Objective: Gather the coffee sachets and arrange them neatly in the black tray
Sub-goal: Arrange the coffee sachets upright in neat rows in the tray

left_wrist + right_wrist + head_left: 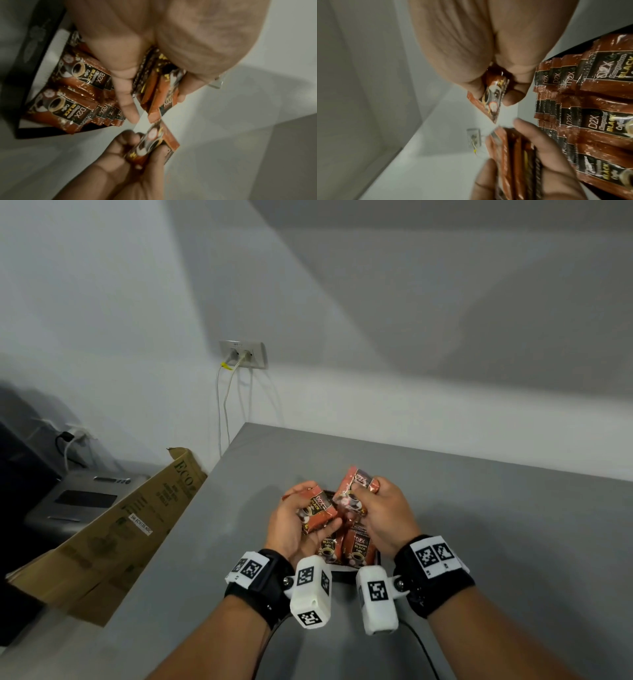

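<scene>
A black tray (343, 576) lies on the grey table under my hands, with several brown D2X coffee sachets (356, 547) lined up in overlapping rows (68, 105) (590, 108). My left hand (310, 505) grips a small stack of sachets (317, 513) above the tray's left side; in the left wrist view that stack (157, 92) sits between thumb and fingers. My right hand (364, 491) pinches a single sachet (349, 491) just right of it, above the tray's far end. The right wrist view shows this sachet (488, 94) held at the fingertips.
The grey table (496, 525) spreads wide to the right and ends at a white wall. A cardboard box (113, 529) leans at the table's left edge, beside a grey appliance (78, 501). A wall socket (243, 354) with white cables is behind.
</scene>
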A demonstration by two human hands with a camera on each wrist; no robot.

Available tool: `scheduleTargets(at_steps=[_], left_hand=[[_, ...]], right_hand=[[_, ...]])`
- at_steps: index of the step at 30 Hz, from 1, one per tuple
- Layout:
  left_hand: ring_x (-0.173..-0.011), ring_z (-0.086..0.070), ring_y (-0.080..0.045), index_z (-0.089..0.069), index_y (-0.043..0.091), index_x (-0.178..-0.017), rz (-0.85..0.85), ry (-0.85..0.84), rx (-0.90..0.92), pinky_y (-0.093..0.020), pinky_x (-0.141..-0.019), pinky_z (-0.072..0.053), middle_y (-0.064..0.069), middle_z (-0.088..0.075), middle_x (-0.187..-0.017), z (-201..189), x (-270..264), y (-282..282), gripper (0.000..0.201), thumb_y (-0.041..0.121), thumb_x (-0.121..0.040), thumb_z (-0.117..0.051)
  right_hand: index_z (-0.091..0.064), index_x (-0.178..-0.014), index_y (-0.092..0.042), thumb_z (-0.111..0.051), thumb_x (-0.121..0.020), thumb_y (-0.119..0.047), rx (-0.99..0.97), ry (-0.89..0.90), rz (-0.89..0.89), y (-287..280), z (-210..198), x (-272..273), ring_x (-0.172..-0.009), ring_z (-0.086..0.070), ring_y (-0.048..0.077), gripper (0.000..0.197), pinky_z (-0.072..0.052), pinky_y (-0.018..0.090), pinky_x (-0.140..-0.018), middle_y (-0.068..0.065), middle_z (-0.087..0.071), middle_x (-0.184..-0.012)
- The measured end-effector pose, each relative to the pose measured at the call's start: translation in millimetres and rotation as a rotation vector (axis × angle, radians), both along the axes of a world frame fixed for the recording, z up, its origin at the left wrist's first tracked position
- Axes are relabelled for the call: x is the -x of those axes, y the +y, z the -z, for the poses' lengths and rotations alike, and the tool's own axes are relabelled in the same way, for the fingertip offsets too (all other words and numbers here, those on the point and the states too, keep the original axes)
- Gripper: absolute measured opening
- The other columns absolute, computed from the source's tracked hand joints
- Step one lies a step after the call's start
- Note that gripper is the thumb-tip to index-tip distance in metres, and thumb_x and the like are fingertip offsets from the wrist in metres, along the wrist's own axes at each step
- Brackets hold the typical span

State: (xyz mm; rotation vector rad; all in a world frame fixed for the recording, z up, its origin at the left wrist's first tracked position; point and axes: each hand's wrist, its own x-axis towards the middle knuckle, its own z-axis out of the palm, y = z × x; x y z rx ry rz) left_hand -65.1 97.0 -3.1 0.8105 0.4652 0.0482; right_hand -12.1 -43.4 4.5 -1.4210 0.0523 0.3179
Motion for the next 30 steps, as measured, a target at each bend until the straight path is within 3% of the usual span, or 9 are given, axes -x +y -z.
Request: scheduleTargets(at_steps=[3, 8, 11, 13, 17, 20, 22, 26, 30], left_hand=[[-0.079, -0.065, -0.031, -0.064, 0.015, -0.109, -0.058, 0.018, -0.044, -0.045, -0.073, -0.057, -0.014, -0.063, -0.097, 1, -3, 4, 0.025, -0.001, -0.094, -0.052], [-0.071, -0.068, -0.025, -0.058, 0.011, -0.120, -0.120, -0.023, -0.125, -0.033, -0.055, -0.057, -0.016, -0.066, -0.095, 1, -8, -6, 0.041, -0.016, -0.089, -0.056], [-0.067, -0.071, -0.020, -0.058, 0.012, -0.116, -0.069, -0.047, -0.131, -0.031, -0.052, -0.056, -0.011, -0.071, -0.089, -4, -5, -9, 0.033, -0.009, -0.091, -0.059], [-0.065, -0.068, -0.020, -0.060, 0.014, -0.111, 0.007, -0.024, -0.138, -0.029, -0.051, -0.052, -0.008, -0.072, -0.084, -6, -2, -7, 0.026, -0.004, -0.092, -0.058], [-0.061, -0.059, -0.015, -0.060, 0.014, -0.111, 0.057, 0.002, -0.170, -0.029, -0.054, -0.051, -0.009, -0.069, -0.083, -3, 0, -1, 0.028, -0.007, -0.092, -0.056], [-0.062, -0.061, -0.015, -0.060, 0.013, -0.110, 0.088, -0.013, -0.196, -0.030, -0.057, -0.054, -0.009, -0.070, -0.080, -4, 1, -6, 0.032, -0.012, -0.090, -0.056], [-0.067, -0.065, -0.019, -0.060, 0.012, -0.112, 0.110, -0.013, -0.179, -0.033, -0.061, -0.056, -0.013, -0.071, -0.086, -6, 3, -9, 0.034, -0.012, -0.090, -0.053], [-0.083, -0.069, -0.038, -0.063, 0.011, -0.118, 0.085, -0.018, 0.003, -0.051, -0.077, -0.057, -0.022, -0.072, -0.099, -6, 1, 3, 0.041, -0.006, -0.090, -0.039], [-0.083, -0.071, -0.033, -0.064, 0.014, -0.120, 0.045, -0.032, -0.054, -0.051, -0.081, -0.058, -0.016, -0.070, -0.103, -5, 0, 8, 0.041, -0.012, -0.092, -0.048]], right_hand=[[-0.059, -0.102, -0.004, -0.061, -0.096, -0.005, -0.102, 0.110, -0.050, -8, -4, -2, -0.082, -0.067, 0.029, 0.006, -0.053, 0.038, -0.065, 0.019, -0.069, -0.094], [-0.059, -0.101, -0.004, -0.061, -0.095, -0.003, -0.073, 0.146, -0.153, 6, -2, 13, -0.072, -0.068, 0.024, 0.007, -0.052, 0.030, -0.054, 0.015, -0.071, -0.087], [-0.062, -0.093, -0.009, -0.071, -0.081, -0.012, 0.043, 0.043, -0.085, 10, -2, 7, -0.083, -0.070, 0.038, 0.015, -0.058, 0.046, -0.072, 0.019, -0.072, -0.091], [-0.064, -0.092, -0.012, -0.071, -0.080, -0.015, 0.129, -0.044, -0.071, 7, -9, 0, -0.087, -0.073, 0.039, 0.014, -0.058, 0.056, -0.083, 0.016, -0.075, -0.092], [-0.059, -0.101, -0.009, -0.062, -0.092, -0.002, 0.070, -0.024, -0.041, 0, -22, -10, -0.092, -0.070, 0.038, 0.012, -0.055, 0.059, -0.090, 0.022, -0.072, -0.103], [-0.055, -0.106, -0.012, -0.066, -0.084, -0.014, 0.060, 0.025, -0.077, 7, -19, -5, -0.098, -0.070, 0.037, 0.025, -0.051, 0.064, -0.095, 0.021, -0.070, -0.108], [-0.052, -0.110, -0.016, -0.065, -0.082, -0.018, 0.075, 0.003, -0.073, 13, -16, -3, -0.098, -0.070, 0.036, 0.031, -0.053, 0.062, -0.093, 0.018, -0.069, -0.110], [-0.055, -0.114, -0.009, -0.057, -0.096, -0.002, -0.004, 0.038, -0.045, 4, -19, -12, -0.086, -0.070, 0.031, 0.019, -0.056, 0.052, -0.085, 0.018, -0.070, -0.105], [-0.060, -0.108, -0.005, -0.054, -0.098, -0.002, -0.083, 0.117, -0.090, -6, -19, -10, -0.083, -0.068, 0.031, 0.012, -0.053, 0.050, -0.087, 0.013, -0.073, -0.088]])
